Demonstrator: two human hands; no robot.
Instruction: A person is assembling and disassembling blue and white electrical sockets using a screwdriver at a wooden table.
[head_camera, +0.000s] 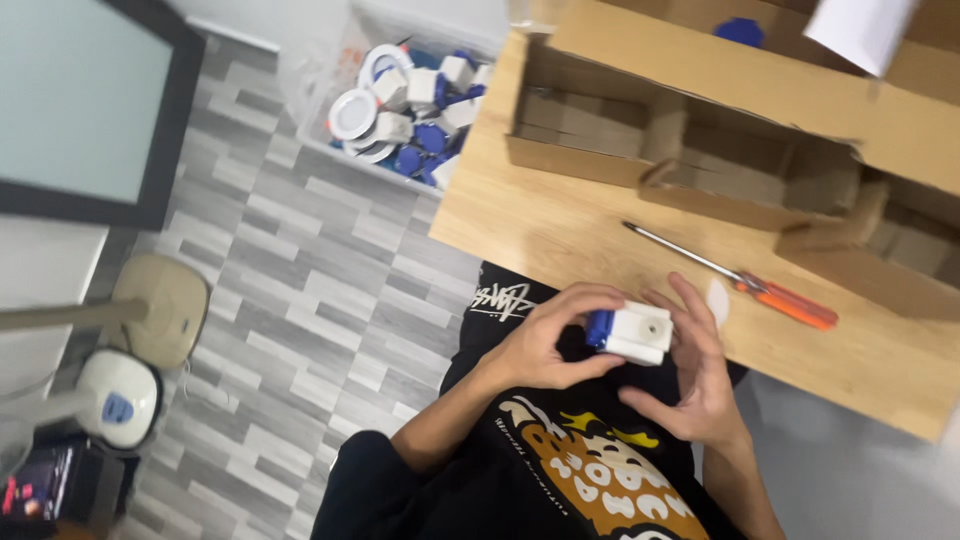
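Fingers of the left hand (545, 345) and right hand (695, 375) are clasped around the white block with blue end (632, 331), held above the lap beside the wooden surface (560, 230); even two-sided support is advised.

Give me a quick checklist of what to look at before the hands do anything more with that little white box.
1. White box held by both hands: ok, left hand and right hand both grip it.
2. Blue part on the box's end: ok, it shows by the left fingers.
3. Screwdriver within reach: ok, it lies on the table just beyond the hands.
4. Screwdriver free: ok, neither hand touches it.
5. Box fully closed: cannot tell.
6. Bin of similar parts on the floor: ok, beside the table.
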